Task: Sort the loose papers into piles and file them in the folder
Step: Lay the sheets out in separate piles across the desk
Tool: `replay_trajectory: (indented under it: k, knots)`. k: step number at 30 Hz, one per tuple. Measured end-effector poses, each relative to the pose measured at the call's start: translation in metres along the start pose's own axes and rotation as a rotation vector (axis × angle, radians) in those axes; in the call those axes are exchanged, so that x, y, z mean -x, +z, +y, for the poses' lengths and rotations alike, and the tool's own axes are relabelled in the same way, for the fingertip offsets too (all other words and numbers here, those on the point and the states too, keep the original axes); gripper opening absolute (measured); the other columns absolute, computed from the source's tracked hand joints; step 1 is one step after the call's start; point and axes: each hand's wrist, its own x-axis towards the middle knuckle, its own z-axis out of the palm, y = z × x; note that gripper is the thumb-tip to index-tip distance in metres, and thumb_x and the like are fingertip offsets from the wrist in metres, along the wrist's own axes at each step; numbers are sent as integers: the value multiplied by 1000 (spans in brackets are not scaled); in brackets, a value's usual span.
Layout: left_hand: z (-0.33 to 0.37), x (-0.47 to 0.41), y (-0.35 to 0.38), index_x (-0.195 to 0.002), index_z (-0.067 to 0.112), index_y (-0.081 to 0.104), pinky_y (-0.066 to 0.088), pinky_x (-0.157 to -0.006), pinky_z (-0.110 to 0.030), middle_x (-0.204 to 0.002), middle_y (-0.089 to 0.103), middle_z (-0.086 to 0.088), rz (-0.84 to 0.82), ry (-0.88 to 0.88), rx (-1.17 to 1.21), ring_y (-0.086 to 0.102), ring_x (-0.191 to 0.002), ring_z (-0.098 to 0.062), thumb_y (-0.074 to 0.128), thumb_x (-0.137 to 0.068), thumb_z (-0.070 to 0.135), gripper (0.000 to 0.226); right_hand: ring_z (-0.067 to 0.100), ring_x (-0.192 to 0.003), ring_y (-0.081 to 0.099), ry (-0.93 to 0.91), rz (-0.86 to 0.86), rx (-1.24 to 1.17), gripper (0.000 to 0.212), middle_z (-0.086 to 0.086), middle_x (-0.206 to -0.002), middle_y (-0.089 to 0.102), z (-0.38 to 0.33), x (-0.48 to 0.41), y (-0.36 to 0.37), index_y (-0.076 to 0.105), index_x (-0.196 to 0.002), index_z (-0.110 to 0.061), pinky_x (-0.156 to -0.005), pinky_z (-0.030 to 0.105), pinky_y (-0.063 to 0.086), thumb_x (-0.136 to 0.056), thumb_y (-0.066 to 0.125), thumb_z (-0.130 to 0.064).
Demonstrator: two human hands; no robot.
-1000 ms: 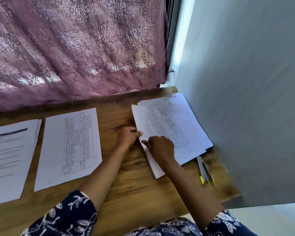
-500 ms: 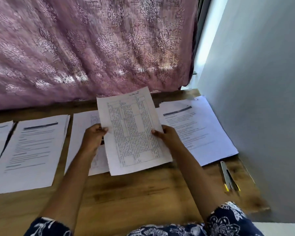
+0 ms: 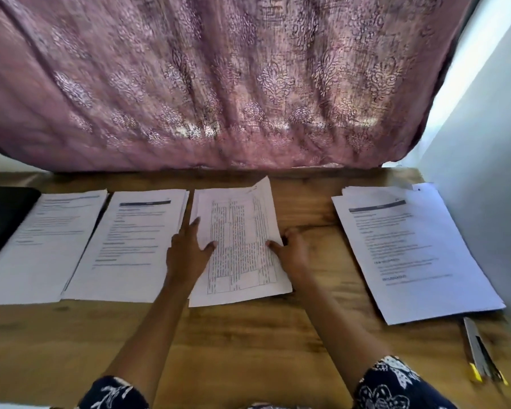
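The wooden worktop (image 3: 248, 349) meets a pink curtain (image 3: 219, 84) and a grey wall (image 3: 484, 172). A printed sheet (image 3: 239, 246) lies in the middle of it. The left hand (image 3: 186, 255) presses it with straight fingers, and the right hand (image 3: 292, 250) pinches its edge.

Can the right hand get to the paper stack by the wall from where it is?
Probably yes. Only bare table lies between the right hand and the stack, and nothing sits on it. Its thumb is on the middle sheet, which it would release first.
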Motion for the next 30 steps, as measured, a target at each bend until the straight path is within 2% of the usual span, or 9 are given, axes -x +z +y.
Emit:
replay_trajectory:
  k: [5, 11, 13, 16, 18, 21, 24, 26, 30]
  knots:
    - [-10, 17, 14, -150, 21, 29, 26, -114, -49, -155, 33, -4, -124, 44, -112, 33, -141, -27, 53, -88, 60, 77, 15, -81, 67, -6, 1, -45, 26, -1, -94, 65, -1, 7, 16, 50, -99, -19, -71, 43, 59, -84, 72, -21]
    - [-23, 16, 18, -148, 21, 34, 23, -115, -48, -155, 32, -3, -120, 39, -151, 30, -143, -26, 51, -89, 60, 72, 15, -80, 64, -70, -26, 11, 36, -2, -89, 60, -10, 13, 15, 44, -107, -23, -67, 38, 58, -85, 72, -27]
    - [-22, 16, 19, -148, 22, 35, 21, -116, -47, -156, 30, -3, -123, 36, -154, 27, -144, -26, 51, -91, 57, 69, 20, -89, 62, -108, 42, 183, 40, 1, -99, 61, -11, 13, 4, 46, -114, -20, -72, 41, 56, -85, 70, -32]
    - [-13, 15, 19, -148, 22, 35, 24, -116, -46, -156, 31, -3, -126, 40, -124, 28, -144, -26, 56, -92, 48, 65, 22, -107, 54, -229, 216, 664, 39, 2, -116, 59, 2, 17, -31, 51, -124, -18, -82, 36, 48, -89, 63, -29]
    - [0, 16, 19, -148, 21, 36, 27, -115, -45, -155, 34, -4, -97, 35, -52, 31, -142, -27, 60, -91, 45, 66, 26, -108, 52, -270, 349, 880, 33, 6, -116, 59, 18, 23, -63, 56, -120, -16, -80, 36, 44, -88, 60, -26]
    - [31, 22, 28, -144, 21, 42, 28, -115, -45, -150, 41, -3, -58, 99, 40, 37, -139, -26, 60, -91, 45, 61, 29, -105, 52, -153, 469, 1047, 35, 9, -115, 59, 41, 30, -106, 57, -117, -13, -79, 40, 44, -86, 62, -28]
    - [74, 36, 44, -139, 22, 49, 33, -111, -41, -146, 47, -1, -149, 243, 136, 43, -135, -24, 60, -92, 41, 52, 29, -93, 59, -52, 444, 1113, 24, 10, -102, 65, 53, 38, -134, 62, -104, -9, -71, 35, 42, -88, 60, -26]
    - [103, 47, 55, -135, 21, 54, 40, -103, -35, -140, 53, -2, -262, 279, 266, 49, -128, -23, 60, -93, 37, 46, 29, -88, 63, -49, 402, 1090, 19, 9, -96, 67, 57, 40, -142, 66, -97, -8, -66, 31, 41, -92, 50, -17]
    - [154, 54, 75, -124, 18, 64, 45, -80, -20, -119, 66, -2, -459, 195, 576, 63, -107, -18, 63, -93, 26, 32, 26, -86, 66, -69, 352, 1082, 25, 8, -94, 69, 51, 37, -141, 68, -95, -10, -62, 27, 37, -94, 43, -8]
